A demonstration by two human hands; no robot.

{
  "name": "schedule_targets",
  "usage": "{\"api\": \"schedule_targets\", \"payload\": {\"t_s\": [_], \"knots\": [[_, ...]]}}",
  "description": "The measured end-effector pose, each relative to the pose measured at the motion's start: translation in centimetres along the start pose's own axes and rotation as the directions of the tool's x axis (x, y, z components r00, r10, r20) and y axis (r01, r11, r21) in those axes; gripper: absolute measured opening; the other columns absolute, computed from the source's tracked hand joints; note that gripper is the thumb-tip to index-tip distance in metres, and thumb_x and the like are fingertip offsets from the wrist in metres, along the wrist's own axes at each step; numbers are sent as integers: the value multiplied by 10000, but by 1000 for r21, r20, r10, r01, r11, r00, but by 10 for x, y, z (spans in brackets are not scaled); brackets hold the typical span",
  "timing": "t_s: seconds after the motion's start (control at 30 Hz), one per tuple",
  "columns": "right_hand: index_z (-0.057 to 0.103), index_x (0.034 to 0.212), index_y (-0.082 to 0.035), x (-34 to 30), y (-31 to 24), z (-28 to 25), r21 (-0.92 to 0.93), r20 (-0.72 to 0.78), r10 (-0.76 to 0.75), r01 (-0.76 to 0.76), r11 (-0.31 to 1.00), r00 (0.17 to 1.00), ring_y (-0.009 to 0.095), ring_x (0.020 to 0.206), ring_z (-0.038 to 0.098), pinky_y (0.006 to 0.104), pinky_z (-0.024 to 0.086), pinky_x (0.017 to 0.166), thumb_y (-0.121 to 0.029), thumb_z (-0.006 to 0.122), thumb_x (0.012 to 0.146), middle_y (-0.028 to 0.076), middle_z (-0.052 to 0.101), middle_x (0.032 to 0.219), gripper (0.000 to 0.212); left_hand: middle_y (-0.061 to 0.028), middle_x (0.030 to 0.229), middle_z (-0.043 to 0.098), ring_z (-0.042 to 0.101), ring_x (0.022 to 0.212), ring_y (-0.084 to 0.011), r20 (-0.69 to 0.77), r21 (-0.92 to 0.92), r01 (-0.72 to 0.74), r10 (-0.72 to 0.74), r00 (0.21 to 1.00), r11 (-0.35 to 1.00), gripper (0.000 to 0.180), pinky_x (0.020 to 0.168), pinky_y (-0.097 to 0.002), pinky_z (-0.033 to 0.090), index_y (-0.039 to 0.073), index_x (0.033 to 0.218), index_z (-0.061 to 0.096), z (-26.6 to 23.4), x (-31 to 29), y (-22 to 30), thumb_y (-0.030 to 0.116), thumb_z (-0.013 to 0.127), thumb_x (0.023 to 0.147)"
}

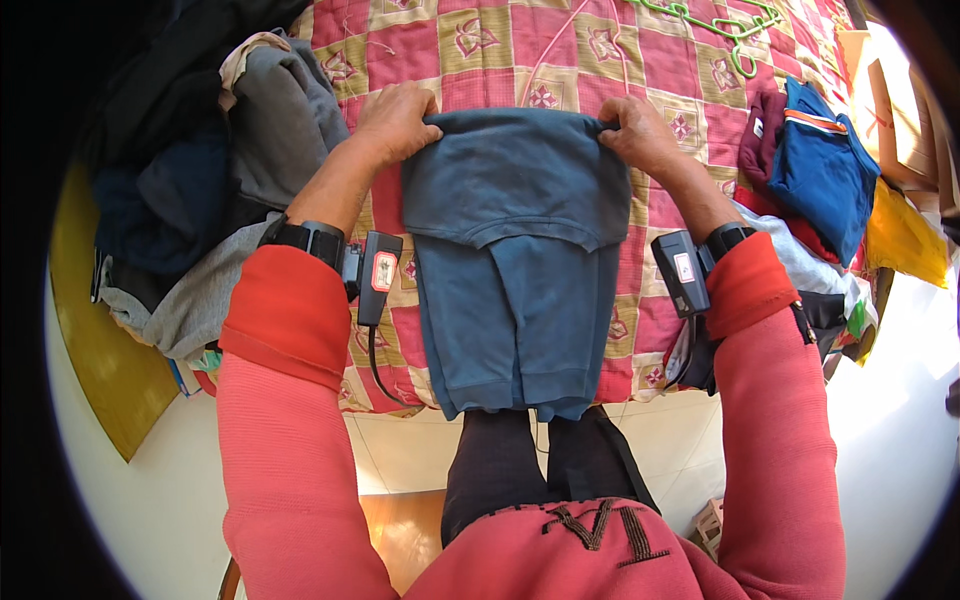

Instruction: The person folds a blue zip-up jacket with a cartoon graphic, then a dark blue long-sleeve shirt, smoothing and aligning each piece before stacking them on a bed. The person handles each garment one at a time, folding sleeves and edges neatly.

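Note:
A dark blue-grey sweatshirt [515, 190] lies in front of me on a pink and beige checked bedspread [490, 45]. Its sleeves run toward me side by side, cuffs at the near edge of the bed, and its body is folded over their upper part. My left hand [395, 122] pinches the far left corner of the fold between thumb and fingers. At the far right corner, my right hand [637, 130] grips the same cloth in a like pinch. Between the two hands the far edge is stretched nearly straight.
Rumpled grey and dark clothes [280, 110] are heaped at the left. On the right sit a folded blue garment [820, 160], a maroon one [765, 135] and a yellow cloth [905, 235]. Green hangers [745, 40] and a pink cord [548, 55] lie at the far side.

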State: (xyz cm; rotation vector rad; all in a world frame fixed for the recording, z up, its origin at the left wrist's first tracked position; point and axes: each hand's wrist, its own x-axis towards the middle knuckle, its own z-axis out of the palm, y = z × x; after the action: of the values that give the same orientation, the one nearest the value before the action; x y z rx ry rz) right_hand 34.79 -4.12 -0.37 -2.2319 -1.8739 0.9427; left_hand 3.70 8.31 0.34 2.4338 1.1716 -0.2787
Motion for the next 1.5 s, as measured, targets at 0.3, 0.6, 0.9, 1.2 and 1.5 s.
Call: {"api": "schedule_targets", "payload": {"t_s": [0.3,0.6,0.9,1.2,1.5], "knots": [[654,1035,-51,13,1,-46,128,-153,-199,219,967,968,300,857,676,401,514,757,-148,708,819,151,695,907,242,-126,820,615,612,796,-243,-126,-437,-64,9,992,897,237,746,-363,486,20,923,560,-30,-18,-20,126,712,776],[641,1180,-108,4,-27,-88,185,-231,-194,238,954,954,245,992,644,376,523,903,-103,712,878,124,639,1086,311,-68,928,649,623,892,-172,-473,-263,-139,-2,881,955,221,848,-284,474,24,1073,632,-70,-40,-5,119,689,882],[578,931,-37,-159,-42,-27,77,-412,-372,438,895,832,308,844,615,388,494,745,71,652,745,119,611,883,227,-119,942,579,584,952,-321,-390,-76,-176,133,911,981,347,908,-435,440,68,1038,612,-42,-202,67,-6,688,707],[569,884,-74,-266,-17,105,49,-161,-369,381,923,915,290,906,551,395,458,791,20,613,685,82,565,934,225,-89,951,532,556,998,-275,-279,-135,-113,72,958,984,324,1031,-476,421,69,1002,594,106,-293,112,30,639,684],[566,870,-74,-263,-22,91,69,-144,-393,406,911,908,290,860,539,396,452,760,20,620,658,80,542,872,238,-82,950,531,557,999,-281,-309,-198,-117,51,950,973,316,1031,-491,412,66,984,589,103,-297,99,20,634,675]]}}
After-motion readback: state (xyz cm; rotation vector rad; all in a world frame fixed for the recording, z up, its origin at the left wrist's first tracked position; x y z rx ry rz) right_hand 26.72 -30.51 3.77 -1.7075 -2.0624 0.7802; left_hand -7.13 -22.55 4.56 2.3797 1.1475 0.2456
